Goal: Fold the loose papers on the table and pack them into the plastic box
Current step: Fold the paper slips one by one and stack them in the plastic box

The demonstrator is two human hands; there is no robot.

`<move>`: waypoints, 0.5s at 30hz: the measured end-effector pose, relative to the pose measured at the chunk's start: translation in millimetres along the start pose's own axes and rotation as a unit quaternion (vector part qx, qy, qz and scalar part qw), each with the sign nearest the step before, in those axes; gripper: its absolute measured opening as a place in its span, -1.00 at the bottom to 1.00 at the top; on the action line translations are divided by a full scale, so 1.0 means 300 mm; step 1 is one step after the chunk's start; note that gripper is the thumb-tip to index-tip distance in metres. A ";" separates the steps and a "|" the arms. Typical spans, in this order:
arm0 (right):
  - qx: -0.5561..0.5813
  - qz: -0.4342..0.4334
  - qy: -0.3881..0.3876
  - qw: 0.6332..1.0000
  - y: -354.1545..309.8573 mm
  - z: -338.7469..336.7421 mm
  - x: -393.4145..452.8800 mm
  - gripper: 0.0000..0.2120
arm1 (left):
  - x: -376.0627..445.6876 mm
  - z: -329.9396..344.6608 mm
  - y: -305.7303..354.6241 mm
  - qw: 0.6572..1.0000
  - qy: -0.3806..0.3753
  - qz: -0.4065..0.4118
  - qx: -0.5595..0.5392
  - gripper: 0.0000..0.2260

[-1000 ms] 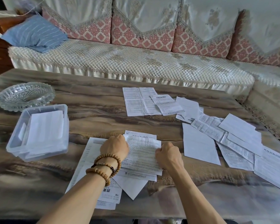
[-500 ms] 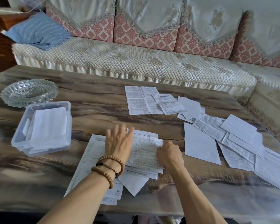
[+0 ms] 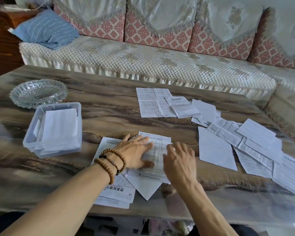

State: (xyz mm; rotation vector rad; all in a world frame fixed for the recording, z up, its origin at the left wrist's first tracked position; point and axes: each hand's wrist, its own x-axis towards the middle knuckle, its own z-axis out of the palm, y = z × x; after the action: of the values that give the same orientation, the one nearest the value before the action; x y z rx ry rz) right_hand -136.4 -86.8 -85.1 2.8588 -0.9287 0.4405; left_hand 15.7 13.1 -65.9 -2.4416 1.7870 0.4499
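Printed sheet point(image 3: 157, 151) lay flat on the table point(image 3: 109, 120), on top of a small pile of other papers at the near edge. Left hand point(image 3: 134, 153) lay flat on the sheet's left part, fingers straight and spread, pinning it, gripping nothing. Right hand point(image 3: 179, 159) sat over the sheet's right edge, fingers loosely extended and blurred; couldn't tell whether it touched the paper, no grip visible.

Key relation: the sheet's long axis ran away from the person, and the plastic box point(image 3: 54, 128) sat to the sheet's left, well apart, on the left hand's side. The box already held folded papers. So the right hand looked best placed to bring the right edge over toward the left for a fold, and the left hand was nearer for the transfer into the box.

More loose papers point(image 3: 245, 142) lay right of the sheet, unfolded.
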 end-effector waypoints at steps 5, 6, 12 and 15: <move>0.061 -0.048 -0.231 0.970 -0.010 0.027 -0.042 -0.23 | -0.007 -0.004 -0.032 0.998 -0.040 -0.010 -0.039 -0.12; 0.062 -0.047 -0.252 0.965 0.011 0.017 -0.049 -0.15 | -0.019 -0.003 -0.039 0.998 -0.046 -0.013 -0.048 -0.10; 0.043 -0.034 -0.333 0.941 0.128 -0.062 -0.027 -0.23 | -0.112 0.014 -0.086 0.996 -0.021 -0.036 -0.078 -0.22; -0.025 -0.060 -0.280 0.958 0.104 -0.119 0.099 -0.41 | -0.186 0.017 -0.088 0.992 0.037 -0.058 -0.106 -0.54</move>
State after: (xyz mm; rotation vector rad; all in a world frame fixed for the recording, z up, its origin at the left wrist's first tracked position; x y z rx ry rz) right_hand -140.4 -122.0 -41.8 3.0153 -0.8011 -0.4242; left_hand 24.4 73.9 -57.7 -2.7208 1.6918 0.5727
